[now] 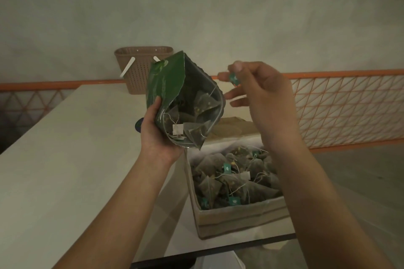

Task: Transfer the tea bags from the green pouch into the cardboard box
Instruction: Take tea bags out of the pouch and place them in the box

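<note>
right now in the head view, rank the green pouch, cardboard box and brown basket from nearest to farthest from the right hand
1. green pouch: just left of the right hand, gripped by the left hand, mouth open toward it.
2. cardboard box: below the right hand, on the table, full of tea bags.
3. brown basket: farthest, behind the pouch at the table's far edge by the wall.

The pouch (172,85) is held above the table (65,148), left of the box (240,218); a basket (140,67) stands behind.

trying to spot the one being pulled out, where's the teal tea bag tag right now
In the head view, the teal tag is pinched in the right hand, right of the green pouch mouth and above the cardboard box.
</note>
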{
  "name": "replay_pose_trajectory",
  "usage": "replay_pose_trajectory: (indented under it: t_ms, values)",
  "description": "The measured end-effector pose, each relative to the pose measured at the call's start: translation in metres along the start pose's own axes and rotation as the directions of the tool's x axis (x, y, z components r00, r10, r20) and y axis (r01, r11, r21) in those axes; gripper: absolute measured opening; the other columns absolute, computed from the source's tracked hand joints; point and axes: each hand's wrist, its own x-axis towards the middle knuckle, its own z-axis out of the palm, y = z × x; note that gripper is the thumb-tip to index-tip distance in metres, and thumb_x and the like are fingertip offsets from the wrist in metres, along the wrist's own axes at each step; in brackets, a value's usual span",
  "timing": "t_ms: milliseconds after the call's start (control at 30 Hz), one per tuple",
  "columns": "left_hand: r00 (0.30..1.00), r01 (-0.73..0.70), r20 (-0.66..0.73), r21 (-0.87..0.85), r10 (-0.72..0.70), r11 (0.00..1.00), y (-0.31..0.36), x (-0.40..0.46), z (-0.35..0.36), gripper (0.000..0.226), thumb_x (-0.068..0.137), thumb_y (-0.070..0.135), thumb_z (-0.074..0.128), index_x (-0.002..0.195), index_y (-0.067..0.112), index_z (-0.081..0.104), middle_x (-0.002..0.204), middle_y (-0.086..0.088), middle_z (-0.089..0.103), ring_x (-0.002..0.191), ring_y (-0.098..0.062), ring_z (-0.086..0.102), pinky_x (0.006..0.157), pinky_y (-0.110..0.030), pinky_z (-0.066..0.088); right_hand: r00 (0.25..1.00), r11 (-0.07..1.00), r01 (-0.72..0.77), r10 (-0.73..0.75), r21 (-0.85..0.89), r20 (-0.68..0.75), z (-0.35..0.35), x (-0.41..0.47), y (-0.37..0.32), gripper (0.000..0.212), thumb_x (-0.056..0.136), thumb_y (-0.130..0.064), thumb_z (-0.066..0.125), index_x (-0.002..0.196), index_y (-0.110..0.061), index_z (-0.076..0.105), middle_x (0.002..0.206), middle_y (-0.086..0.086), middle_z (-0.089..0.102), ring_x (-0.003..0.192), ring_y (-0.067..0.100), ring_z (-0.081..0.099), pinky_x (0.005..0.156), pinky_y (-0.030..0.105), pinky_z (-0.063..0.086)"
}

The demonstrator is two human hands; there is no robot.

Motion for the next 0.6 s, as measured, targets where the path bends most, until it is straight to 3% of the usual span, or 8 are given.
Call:
replay_pose_trajectory:
  t_ms: [167,267,367,533,600]
  values:
    - [1.0,-0.024,0.012,0.02,0.023,1.0,0.002,-0.003,0.002,0.056,0.099,0.052,0.047,0.147,0.023,0.053,0.147,-0.012,0.056,0.136,-0.037,0.051,0.094,-0.05,0.056,0.985,0.982,0.165,-0.159,0.087,-0.071,-0.017,-0.01,-0.006,0.019,0.099,-0.021,0.054,0.101,-0.005,0.063,0.102,0.003,0.073,0.079,0.022,0.068,0.067,0.029,0.056]
    - [0.999,-0.029,0.047,0.029,0.028,0.999,0.005,-0.006,0.002,0.058,0.101,0.052,0.042,0.15,0.021,0.049,0.148,-0.012,0.055,0.128,-0.038,0.056,0.086,-0.05,0.058,0.998,0.999,-0.016,0.019,-0.039,0.06,-0.031,-0.018,0.006,0.016,0.098,-0.022,0.053,0.096,-0.012,0.065,0.098,0.0,0.073,0.083,0.021,0.069,0.072,0.035,0.057]
    - [0.998,-0.055,0.043,0.056,0.052,0.997,0.008,-0.009,0.002,0.057,0.102,0.051,0.04,0.15,0.021,0.049,0.142,-0.01,0.059,0.12,-0.036,0.062,0.083,-0.046,0.059,0.95,0.964,-0.194,0.231,-0.182,0.211,-0.035,-0.027,0.029,0.019,0.097,-0.027,0.054,0.095,-0.013,0.067,0.095,-0.002,0.073,0.08,0.019,0.07,0.07,0.035,0.059]
    - [0.997,-0.078,0.028,0.055,0.077,0.995,0.007,-0.016,0.005,0.049,0.102,0.05,0.04,0.134,0.019,0.06,0.126,-0.012,0.068,0.102,-0.036,0.072,0.075,-0.045,0.061,0.929,0.968,-0.25,0.25,-0.035,0.273,-0.021,-0.035,0.045,0.021,0.097,-0.019,0.052,0.101,-0.004,0.066,0.098,0.004,0.074,0.089,0.015,0.072,0.079,0.025,0.057]
    - [0.996,-0.087,0.019,0.062,0.086,0.994,0.008,-0.017,0.006,0.047,0.103,0.05,0.04,0.131,0.018,0.062,0.122,-0.011,0.07,0.099,-0.035,0.073,0.074,-0.044,0.061,0.912,0.958,-0.241,0.279,-0.157,0.3,-0.016,-0.04,0.053,0.018,0.097,-0.023,0.053,0.093,-0.012,0.068,0.093,0.002,0.074,0.087,0.014,0.071,0.081,0.031,0.056]
